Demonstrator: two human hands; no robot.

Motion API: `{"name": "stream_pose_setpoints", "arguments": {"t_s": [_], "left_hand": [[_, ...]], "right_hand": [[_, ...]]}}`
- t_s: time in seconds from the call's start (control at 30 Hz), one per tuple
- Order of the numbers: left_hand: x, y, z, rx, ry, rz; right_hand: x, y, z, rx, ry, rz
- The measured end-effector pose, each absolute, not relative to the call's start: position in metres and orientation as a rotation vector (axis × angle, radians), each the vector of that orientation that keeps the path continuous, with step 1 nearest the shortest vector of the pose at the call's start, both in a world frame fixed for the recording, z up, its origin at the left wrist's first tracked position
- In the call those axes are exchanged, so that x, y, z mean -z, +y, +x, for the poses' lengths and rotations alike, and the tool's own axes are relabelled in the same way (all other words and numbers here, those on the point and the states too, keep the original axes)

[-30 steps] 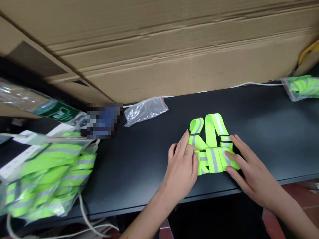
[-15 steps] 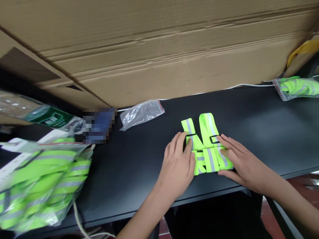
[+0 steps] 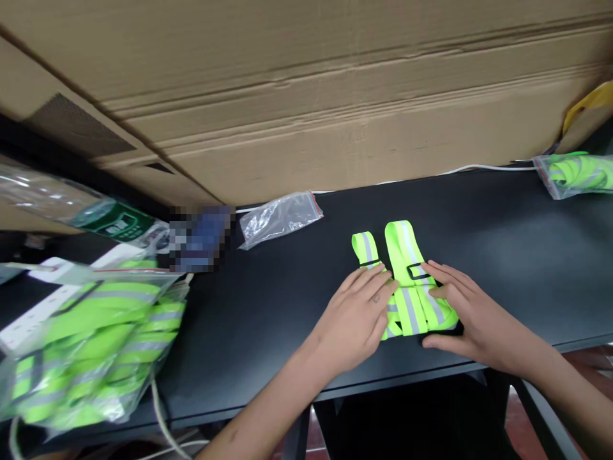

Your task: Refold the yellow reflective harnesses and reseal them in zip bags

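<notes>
A folded neon-yellow reflective vest (image 3: 409, 306) of elastic straps with grey stripes lies on the black table. Two strap loops point away from me, the left one smaller. My left hand (image 3: 359, 313) lies flat over the vest's left part, fingers stretched and covering some straps below the left black buckle. My right hand (image 3: 462, 313) rests at the right edge, its fingertips on the straps beside the right buckle (image 3: 419, 271). Its thumb is spread apart near the lower edge.
A flat clear zip bag (image 3: 282, 218) lies behind the vest. At left are a bulky bag of neon straps (image 3: 105, 345), a white power strip (image 3: 33, 319) and a plastic bottle (image 3: 112, 220). Another bagged vest (image 3: 579, 172) sits far right. Cardboard (image 3: 335, 128) stands along the back.
My left hand has slid right and over more of the vest's left straps. The left loop now stands more rounded. My right thumb has come slightly away from the lower edge. The view has shifted slightly.
</notes>
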State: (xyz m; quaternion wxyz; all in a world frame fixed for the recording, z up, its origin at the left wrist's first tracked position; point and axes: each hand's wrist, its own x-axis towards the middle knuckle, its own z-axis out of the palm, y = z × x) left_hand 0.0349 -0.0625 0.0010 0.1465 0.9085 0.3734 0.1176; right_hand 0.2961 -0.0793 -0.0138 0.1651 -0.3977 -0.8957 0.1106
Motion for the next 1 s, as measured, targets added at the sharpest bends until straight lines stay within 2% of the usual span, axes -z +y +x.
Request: {"name": "stream_pose_setpoints", "arguments": {"t_s": [0.37, 0.53, 0.7, 0.83, 1.0], "left_hand": [[0.003, -0.065, 0.031, -0.461, 1.09, 2.345], [0.006, -0.067, 0.033, -0.619, 1.078, 2.404], [-0.001, -0.079, 0.037, -0.569, 1.238, 2.723], [-0.003, -0.1, 0.032, -0.47, 1.279, 2.65], [0.002, -0.111, 0.021, -0.64, 1.218, 2.566]], "right_hand": [[0.01, -0.075, 0.294, 0.039, -2.676, -0.94], [0.007, -0.072, 0.294, -0.011, -2.684, -0.871], [0.008, -0.075, 0.296, -0.007, -2.658, -0.853], [0.006, -0.078, 0.297, -0.073, -2.667, -0.884], [0.002, -0.076, 0.297, -0.179, -2.659, -0.837]]}}
